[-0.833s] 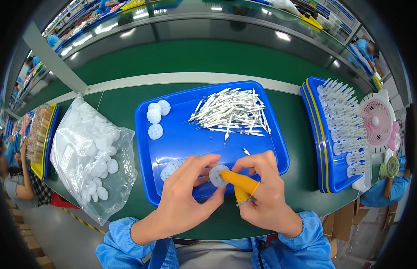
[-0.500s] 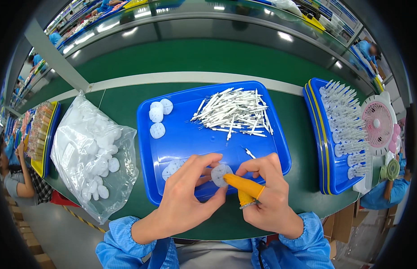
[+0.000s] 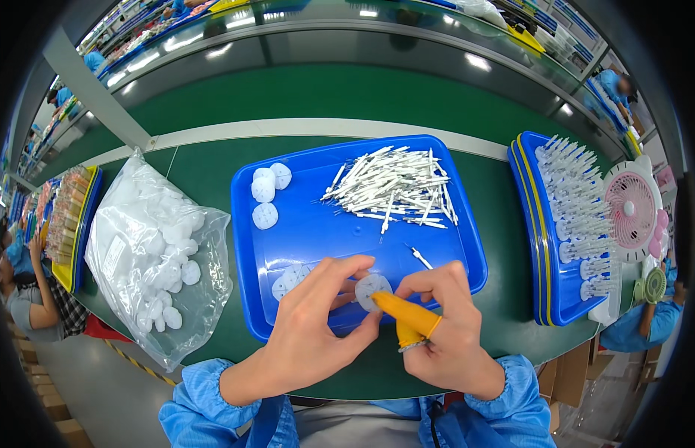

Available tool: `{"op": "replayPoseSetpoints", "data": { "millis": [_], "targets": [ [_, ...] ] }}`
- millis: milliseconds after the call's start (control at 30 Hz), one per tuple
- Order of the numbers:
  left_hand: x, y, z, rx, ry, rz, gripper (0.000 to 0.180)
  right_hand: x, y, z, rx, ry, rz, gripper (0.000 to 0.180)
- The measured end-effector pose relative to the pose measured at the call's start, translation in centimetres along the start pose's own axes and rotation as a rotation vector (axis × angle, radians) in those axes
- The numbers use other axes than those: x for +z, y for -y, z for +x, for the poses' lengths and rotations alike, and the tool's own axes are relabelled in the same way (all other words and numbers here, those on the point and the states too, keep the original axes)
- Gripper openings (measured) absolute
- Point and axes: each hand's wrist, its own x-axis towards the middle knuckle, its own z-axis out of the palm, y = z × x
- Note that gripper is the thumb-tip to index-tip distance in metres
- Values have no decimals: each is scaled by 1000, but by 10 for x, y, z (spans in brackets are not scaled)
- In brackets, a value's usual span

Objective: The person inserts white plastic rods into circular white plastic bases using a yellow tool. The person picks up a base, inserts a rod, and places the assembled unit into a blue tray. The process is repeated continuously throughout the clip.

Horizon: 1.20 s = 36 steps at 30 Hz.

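Observation:
A round, translucent white plastic disc [image 3: 372, 290] is held upright over the near part of a blue tray [image 3: 250, 257]. My left hand [image 3: 314, 321] grips its edge with bent fingers and thumb. From the other side, my right hand [image 3: 444, 321] presses a yellow-covered fingertip on the disc, its other fingers curled close. Whether it also pinches something small is hidden. More discs [image 3: 265, 216] lie at the tray's left, and others [image 3: 287, 280] are partly behind my left hand. A heap of thin white sticks [image 3: 392, 187] with fine tips fills the far right; one stick [image 3: 420, 257] lies alone near my right hand.
A clear bag [image 3: 157, 254] of discs rests left of the tray. On the right, stacked blue trays [image 3: 545, 299] carry standing stick-and-disc pieces [image 3: 575, 194], beside a pink and white fan [image 3: 631, 201]. A yellow tray [image 3: 67, 272] is far left. Other people sit at both sides.
My hands and the disc between them stay almost in place. The whole view has shifted very slightly; nothing has been picked up or put down.

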Motion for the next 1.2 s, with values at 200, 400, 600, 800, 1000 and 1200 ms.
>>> {"op": "replayPoseSetpoints", "data": {
  "millis": [200,400,600,800,1000,1200],
  "targets": [
    [0,-1,0,-7,11,0,60,0,0,-1,17,31,18,54],
    [2,-2,0,6,14,35,59,3,-1,2,18,14,-21,51],
    [-2,2,-2,-1,-1,10,60,5,2,-3,-9,75,41,47],
    [-2,7,-1,-108,18,-186,60,-8,-2,-2,100,-75,42,43],
    [-5,6,-4,-64,187,-552,75,-31,5,-15,424,225,415,31],
    [-5,1,1,-150,5,15,53,-100,-23,-65,435,-429,209,22]
  ]
}}
